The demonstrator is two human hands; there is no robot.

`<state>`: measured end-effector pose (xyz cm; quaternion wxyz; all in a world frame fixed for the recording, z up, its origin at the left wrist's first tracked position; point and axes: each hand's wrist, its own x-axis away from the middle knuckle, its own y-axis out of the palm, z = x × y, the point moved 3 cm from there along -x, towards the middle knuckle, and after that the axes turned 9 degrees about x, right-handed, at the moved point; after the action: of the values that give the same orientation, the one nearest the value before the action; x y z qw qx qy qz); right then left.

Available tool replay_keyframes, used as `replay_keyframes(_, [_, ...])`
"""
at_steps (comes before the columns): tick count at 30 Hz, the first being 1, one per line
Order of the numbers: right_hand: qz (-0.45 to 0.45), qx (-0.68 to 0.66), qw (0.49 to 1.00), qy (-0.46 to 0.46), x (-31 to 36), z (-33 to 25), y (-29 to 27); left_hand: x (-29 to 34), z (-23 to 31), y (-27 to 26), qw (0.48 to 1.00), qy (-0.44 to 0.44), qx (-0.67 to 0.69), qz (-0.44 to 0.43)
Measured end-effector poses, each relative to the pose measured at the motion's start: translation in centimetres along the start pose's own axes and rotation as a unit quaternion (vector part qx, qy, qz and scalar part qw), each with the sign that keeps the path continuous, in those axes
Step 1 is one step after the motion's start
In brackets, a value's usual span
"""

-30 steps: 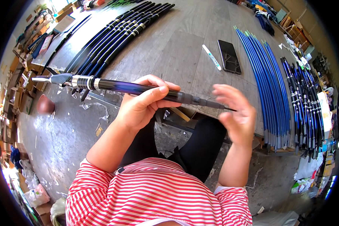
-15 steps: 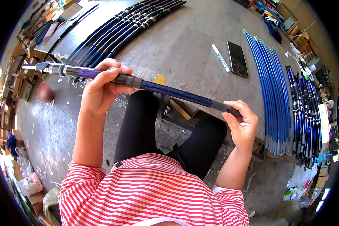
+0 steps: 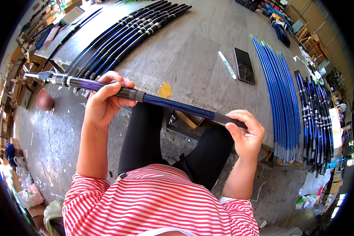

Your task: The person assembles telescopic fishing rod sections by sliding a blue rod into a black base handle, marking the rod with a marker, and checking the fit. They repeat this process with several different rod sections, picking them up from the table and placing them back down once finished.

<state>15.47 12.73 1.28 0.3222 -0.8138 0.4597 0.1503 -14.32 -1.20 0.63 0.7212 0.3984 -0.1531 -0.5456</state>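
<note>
A dark blue telescopic fishing rod (image 3: 177, 106) lies across in front of me, its left end a little higher than its right. My left hand (image 3: 105, 94) is closed around the thicker section, near the grey collar where the narrower blue section comes out. My right hand (image 3: 246, 129) pinches the dark grey right end of that narrower section between thumb and fingers. Silver rings and a guide show at the rod's far left end. Both hands are raised above my lap and the table's near edge.
On the wooden table (image 3: 196, 51), several black rods (image 3: 133, 35) lie at far left. A white marker (image 3: 227, 65) and a black phone (image 3: 244, 66) rest right of centre. Several blue rod sections (image 3: 277, 98) and banded dark rods (image 3: 316, 118) lie at right. A reddish-brown pot (image 3: 45, 99) stands at left.
Both hands and the rod sit slightly lower and further left in the picture, as the whole view has shifted a little. Each hand keeps the same grip on the rod.
</note>
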Motion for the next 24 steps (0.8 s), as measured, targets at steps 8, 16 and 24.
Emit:
replay_keyframes(8, [0.029, -0.027, 0.998, -0.045, 0.2, -0.5, 0.4, 0.2, 0.0, 0.1, 1.0, 0.001, 0.017, 0.004])
replay_keyframes(16, [0.035, -0.045, 0.998, -0.028, 0.2, -1.0, 0.4, 0.4, -0.1, 0.2, 1.0, -0.001, 0.014, 0.0])
replay_keyframes(24, [-0.046, -0.018, 0.999, 0.008, 0.3, 0.0, 0.6, 0.7, 0.0, 0.1, 0.999, -0.012, -0.033, 0.001])
